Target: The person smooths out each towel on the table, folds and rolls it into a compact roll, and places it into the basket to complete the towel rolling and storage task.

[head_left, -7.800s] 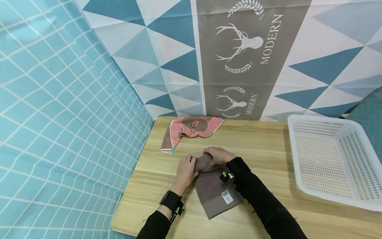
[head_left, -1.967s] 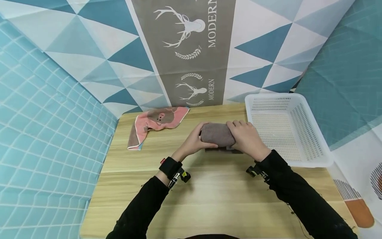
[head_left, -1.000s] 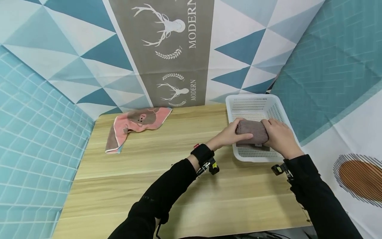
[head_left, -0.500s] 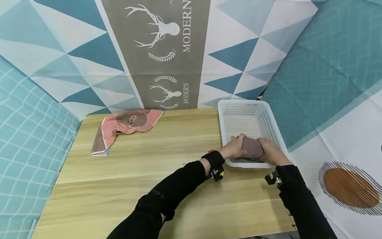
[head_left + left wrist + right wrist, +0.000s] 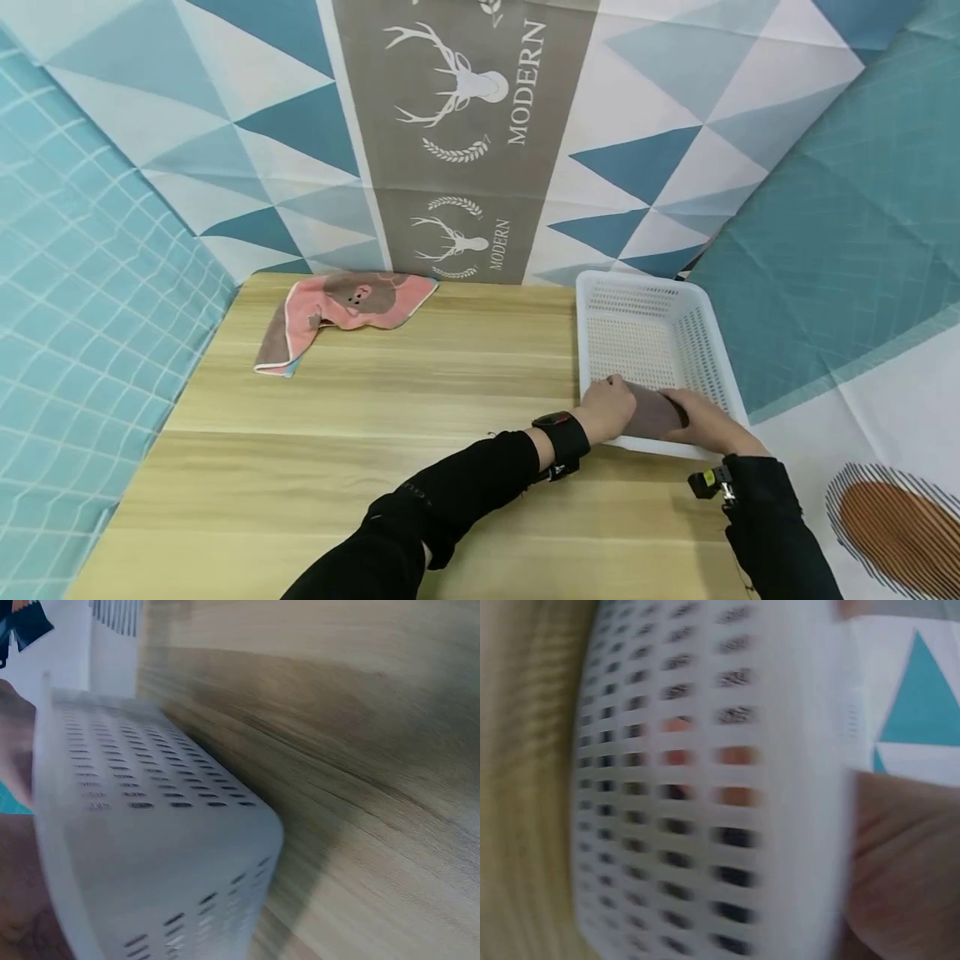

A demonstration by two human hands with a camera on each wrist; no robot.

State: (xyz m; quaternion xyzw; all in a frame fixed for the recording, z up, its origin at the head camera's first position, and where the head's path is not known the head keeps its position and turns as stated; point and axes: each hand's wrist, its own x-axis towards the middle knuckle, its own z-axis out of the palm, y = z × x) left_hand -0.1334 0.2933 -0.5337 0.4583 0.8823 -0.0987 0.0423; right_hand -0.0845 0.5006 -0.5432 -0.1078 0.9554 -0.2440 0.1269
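Observation:
A rolled grey-brown towel point(image 5: 651, 413) lies in the near end of the white perforated basket point(image 5: 630, 333), along its front wall. My left hand point(image 5: 609, 408) grips the roll's left end, its fingers curled down and partly hidden. At the right end my right hand point(image 5: 707, 420) holds the roll between thumb and fingers. In the left wrist view the basket's outer wall point(image 5: 172, 847) hides most of the hand and the towel. The right wrist view shows part of the right hand point(image 5: 907, 862) behind the basket's rim, blurred.
A pink and brown towel point(image 5: 360, 300) with a bear face lies crumpled at the back left of the wooden table point(image 5: 360, 467). Patterned cloth hangs behind the table, and blue checked cloth point(image 5: 90, 275) stands along its left side.
Earlier both hands were rolling the grey-brown towel at the table's middle. They lifted the roll, carried it right over the basket and lowered it inside. The pink towel has stayed in place.

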